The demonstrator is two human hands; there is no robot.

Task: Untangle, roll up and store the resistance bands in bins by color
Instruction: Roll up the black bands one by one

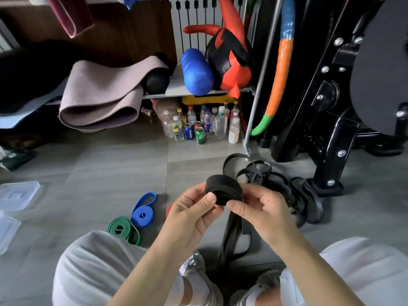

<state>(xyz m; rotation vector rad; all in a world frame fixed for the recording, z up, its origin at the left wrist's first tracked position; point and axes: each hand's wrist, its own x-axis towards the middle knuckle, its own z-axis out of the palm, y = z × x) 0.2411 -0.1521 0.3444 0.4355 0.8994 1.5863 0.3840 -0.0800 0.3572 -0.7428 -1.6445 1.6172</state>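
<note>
A partly rolled black resistance band (223,188) is held up between both hands above the floor. My left hand (194,213) grips the roll from the left with thumb on its front. My right hand (262,208) pinches it from the right. The band's loose tail (231,237) hangs down between my knees. More black bands (271,180) lie tangled on the floor behind the roll. A rolled blue band (142,214) and a rolled green band (123,229) lie on the floor at the left. A bit of a red band (168,210) shows behind my left hand.
Clear plastic bins and lids (17,195) sit at the far left. Bottles and cans (198,124) stand under a shelf holding a folded mat (101,93) and a blue foam roller (196,71). A black machine frame (326,133) stands at the right.
</note>
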